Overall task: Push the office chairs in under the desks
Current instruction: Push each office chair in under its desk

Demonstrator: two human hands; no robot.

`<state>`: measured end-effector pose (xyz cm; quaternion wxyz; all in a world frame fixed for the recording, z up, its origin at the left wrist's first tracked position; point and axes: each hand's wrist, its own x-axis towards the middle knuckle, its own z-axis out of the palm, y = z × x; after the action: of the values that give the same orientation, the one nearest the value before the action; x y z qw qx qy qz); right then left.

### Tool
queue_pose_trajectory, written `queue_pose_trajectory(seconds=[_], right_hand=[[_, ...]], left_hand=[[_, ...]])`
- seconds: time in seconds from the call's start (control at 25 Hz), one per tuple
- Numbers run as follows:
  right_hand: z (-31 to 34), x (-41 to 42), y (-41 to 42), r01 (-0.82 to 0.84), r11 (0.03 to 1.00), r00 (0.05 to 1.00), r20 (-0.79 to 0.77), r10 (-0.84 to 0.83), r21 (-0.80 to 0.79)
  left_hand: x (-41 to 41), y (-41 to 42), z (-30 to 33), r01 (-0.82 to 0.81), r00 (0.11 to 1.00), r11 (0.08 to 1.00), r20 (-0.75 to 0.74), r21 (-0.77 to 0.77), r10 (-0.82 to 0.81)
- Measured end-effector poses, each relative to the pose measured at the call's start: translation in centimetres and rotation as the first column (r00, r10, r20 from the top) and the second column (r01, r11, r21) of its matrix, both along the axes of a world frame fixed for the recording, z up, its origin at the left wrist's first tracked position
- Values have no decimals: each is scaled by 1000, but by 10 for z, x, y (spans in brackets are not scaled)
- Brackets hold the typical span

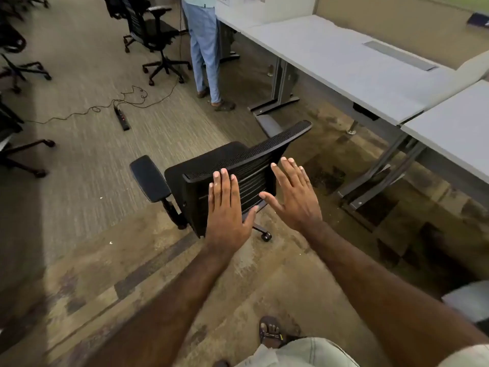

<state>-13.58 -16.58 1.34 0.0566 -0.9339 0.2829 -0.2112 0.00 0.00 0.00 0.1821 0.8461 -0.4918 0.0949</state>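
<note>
Both grips spread flat — left hand (227,207) and right hand (296,197) behind the chair (238,165); bench (344,67) lies ahead-right.

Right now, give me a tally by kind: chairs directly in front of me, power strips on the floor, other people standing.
Office chair directly in front: 1
Power strip on the floor: 1
Other person standing: 1
Total: 3

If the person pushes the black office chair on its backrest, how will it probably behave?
The office chair will probably roll easily, since a caster shows under it. Its slatted backrest may flex a little. It may also swivel, as both open hands are near one side.
</note>
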Motion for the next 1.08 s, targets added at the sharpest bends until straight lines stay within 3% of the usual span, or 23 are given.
queue_pose_trajectory(seconds=[0.2, 0.32, 0.56, 1.08], right_hand=[[29, 31, -65, -72, 995, 997, -16, 71, -71], [38, 44, -98, -94, 993, 995, -48, 91, -74], [51, 52, -138, -150, 983, 974, -154, 166, 107], [30, 25, -96, -61, 993, 998, -12, 62, 102]], left_hand=[[24, -41, 21, -81, 985, 994, 160, 68, 70], [32, -48, 20, -118, 978, 991, 178, 58, 106], [42, -41, 17, -61, 972, 998, 231, 23, 54], [33, -14, -4, -40, 973, 997, 223, -62, 53]])
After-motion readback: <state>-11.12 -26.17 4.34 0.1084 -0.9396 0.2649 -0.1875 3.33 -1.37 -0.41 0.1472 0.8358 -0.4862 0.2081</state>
